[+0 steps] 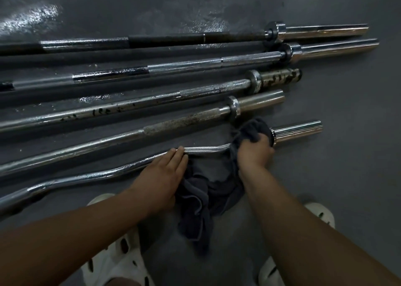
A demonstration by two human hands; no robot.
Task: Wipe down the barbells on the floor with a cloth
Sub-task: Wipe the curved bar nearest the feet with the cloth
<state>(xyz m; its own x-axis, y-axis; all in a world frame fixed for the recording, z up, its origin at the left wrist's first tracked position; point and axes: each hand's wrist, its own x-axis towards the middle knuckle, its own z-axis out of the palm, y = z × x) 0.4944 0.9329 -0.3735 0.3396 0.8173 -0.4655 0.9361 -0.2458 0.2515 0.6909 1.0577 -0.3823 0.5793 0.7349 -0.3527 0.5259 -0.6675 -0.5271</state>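
Observation:
Several chrome barbells lie side by side on the grey floor. Nearest me is a curved curl bar [204, 150] with a shiny sleeve [297, 130] at its right end. A dark grey cloth [208, 194] is bunched over the bar near its collar and trails down onto the floor between my arms. My right hand [253, 153] is closed on the cloth around the bar, just left of the sleeve. My left hand [160, 175] rests flat on the curl bar, fingers together, pressing on its knurled section; its heel touches the cloth's edge.
Beyond the curl bar lie a rust-speckled straight bar [184, 123], a bar with a worn sleeve [280, 78] and two long bars [249, 58] further back. My white perforated clogs [115, 262] stand at the bottom. Bare grey floor [347, 177] extends to the right.

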